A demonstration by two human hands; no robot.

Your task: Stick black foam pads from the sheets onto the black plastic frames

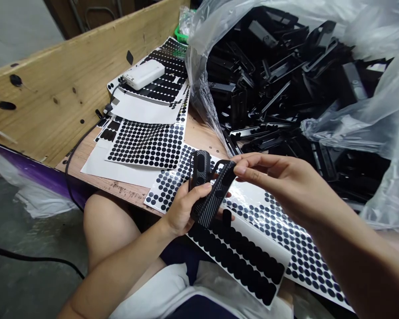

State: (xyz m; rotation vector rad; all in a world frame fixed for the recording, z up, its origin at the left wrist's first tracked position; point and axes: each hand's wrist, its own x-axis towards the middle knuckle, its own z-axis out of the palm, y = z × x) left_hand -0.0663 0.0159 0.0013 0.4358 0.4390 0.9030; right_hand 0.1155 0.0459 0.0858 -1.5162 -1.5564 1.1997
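My left hand (182, 208) is wrapped round two black plastic cases with a ribbed, carbon-like pattern. The nearer case (209, 204) slants up to the right, and the other case (199, 166) stands behind it to the left. With thumb and forefinger, my right hand (269, 173) pinches the upper right end of the nearer case; whether a small sticker is also between those fingers I cannot tell. Below the cases, a sheet of black oval stickers (242, 257) lies over my lap and the table's edge. A single black oval sticker (226, 218) shows by my left fingertips.
A large clear plastic bag (202, 75) full of black plastic parts (279, 84) takes up the right back. Sheets of round black stickers (146, 141) cover the wooden table (199, 133). A white power bank (144, 74) with a black cable lies near the wooden side board (63, 84).
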